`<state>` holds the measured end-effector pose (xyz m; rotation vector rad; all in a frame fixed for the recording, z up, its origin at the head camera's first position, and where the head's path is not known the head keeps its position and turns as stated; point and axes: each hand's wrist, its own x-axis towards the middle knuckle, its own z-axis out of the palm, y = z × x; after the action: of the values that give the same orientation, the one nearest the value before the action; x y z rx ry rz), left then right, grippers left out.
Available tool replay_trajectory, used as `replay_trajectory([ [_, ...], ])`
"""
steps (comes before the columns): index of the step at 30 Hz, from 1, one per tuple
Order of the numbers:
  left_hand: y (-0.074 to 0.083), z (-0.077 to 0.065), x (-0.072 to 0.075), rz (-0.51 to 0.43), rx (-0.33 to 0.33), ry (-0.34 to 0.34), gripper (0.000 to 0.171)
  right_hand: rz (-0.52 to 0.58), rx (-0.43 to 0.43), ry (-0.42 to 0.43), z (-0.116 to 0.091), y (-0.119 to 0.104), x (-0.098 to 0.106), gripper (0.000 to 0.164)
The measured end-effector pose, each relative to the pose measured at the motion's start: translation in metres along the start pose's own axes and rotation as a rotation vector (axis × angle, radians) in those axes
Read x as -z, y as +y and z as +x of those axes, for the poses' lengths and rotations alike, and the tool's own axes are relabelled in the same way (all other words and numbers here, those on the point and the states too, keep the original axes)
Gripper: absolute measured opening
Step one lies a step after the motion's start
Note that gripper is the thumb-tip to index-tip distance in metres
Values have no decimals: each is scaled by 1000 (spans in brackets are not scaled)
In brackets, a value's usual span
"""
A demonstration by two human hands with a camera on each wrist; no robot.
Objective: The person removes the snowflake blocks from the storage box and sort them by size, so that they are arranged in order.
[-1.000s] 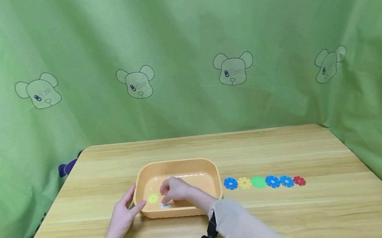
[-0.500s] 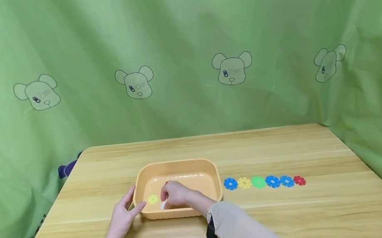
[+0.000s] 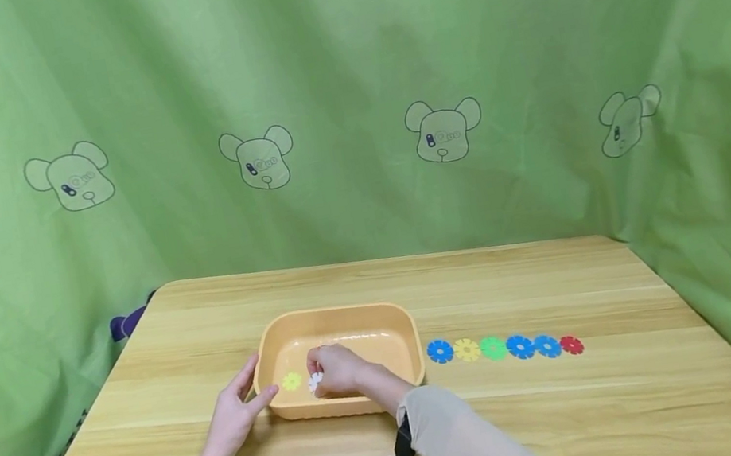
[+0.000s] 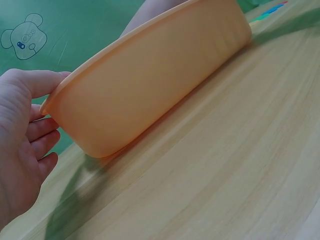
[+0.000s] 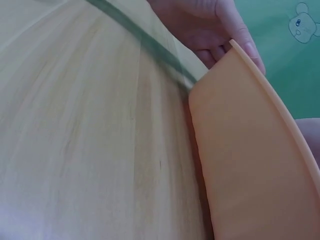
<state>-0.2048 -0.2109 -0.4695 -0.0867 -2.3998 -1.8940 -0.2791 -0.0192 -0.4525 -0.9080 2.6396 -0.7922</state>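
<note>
My left hand (image 3: 236, 417) grips the left end of an orange plastic basin (image 3: 359, 404) in the head view. Its thumb lies over the rim and its fingers are outside the wall, as the left wrist view shows. Inside the basin, my right hand (image 3: 340, 369) pinches a white snowflake disc (image 3: 315, 382) near the front wall. A yellow snowflake disc (image 3: 292, 381) lies to the left of it on the basin floor. A bit of red shows behind the right hand, mostly hidden. The basin wall hides most of the right hand in the right wrist view.
Right of the basin, a row of snowflake discs lies on the wooden table (image 3: 654, 389): a blue disc (image 3: 440, 352), a yellow one, a green disc (image 3: 494, 348), two more blue ones and a red disc (image 3: 571, 345). A green curtain (image 3: 334, 39) surrounds the table.
The right hand's fingers have come down to the white disc, which now stands tilted up at the fingertips and shows more of its face. The left hand stays on the basin.
</note>
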Motion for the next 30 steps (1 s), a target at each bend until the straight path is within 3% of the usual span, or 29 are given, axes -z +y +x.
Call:
replay_trajectory([
  [6,0,0,-1,-11,1,0,68,62,16,62,-6,5,7,16],
  [16,0,-1,0,-3,9,1,70,303,-1,98,-21,17,29,19],
  [23,-2,-2,1,-1,-2,-6,70,456,-37,113,-36,26,56,26],
  [30,0,-2,0,0,-5,-5,70,557,-100,194,-55,37,86,27],
])
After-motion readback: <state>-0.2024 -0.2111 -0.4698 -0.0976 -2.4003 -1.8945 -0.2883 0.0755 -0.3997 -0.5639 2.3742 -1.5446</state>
